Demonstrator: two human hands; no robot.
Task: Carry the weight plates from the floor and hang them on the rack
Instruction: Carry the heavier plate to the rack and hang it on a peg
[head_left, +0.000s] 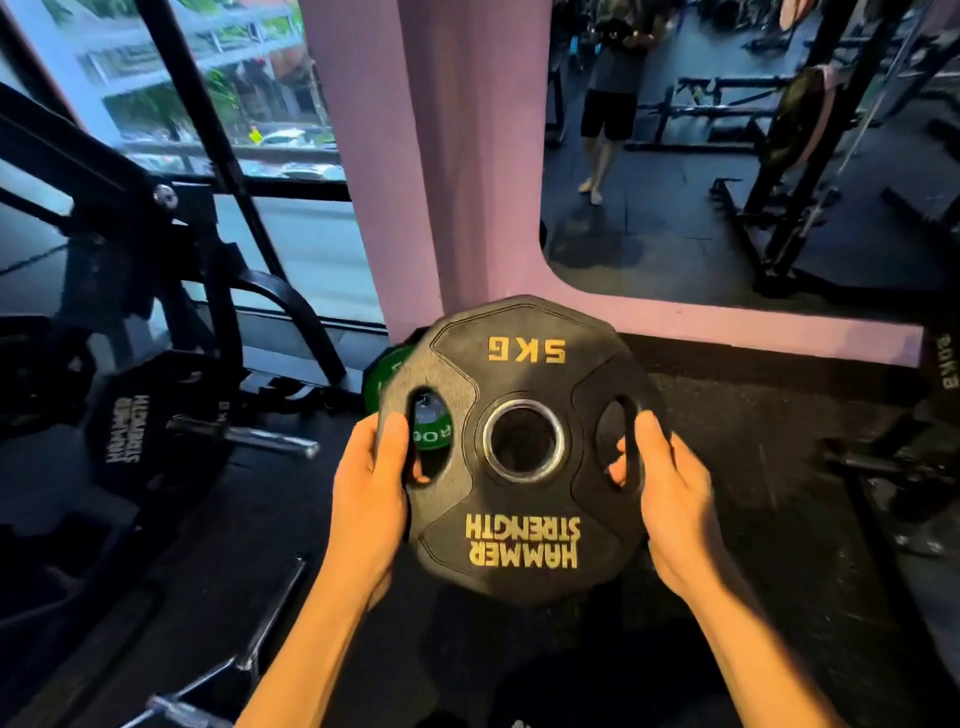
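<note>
The left hand (371, 486) and right hand (670, 488) each curl a grip through a side slot of the black 5 kg weight plate (519, 452), held above the floor (779, 467), right of the plate rack (156, 291).

A lilac pillar (415, 156) stands between a daylit window (208, 83) and a wall mirror (727, 156) (gym frames reflected); dark rubber floor (769, 467) below.

Open floor (753, 467) lies at three o'clock; the rack (171, 291), its loaded peg (244, 435) and perhaps a green plate (387, 376) crowd nine to eleven o'clock.
</note>
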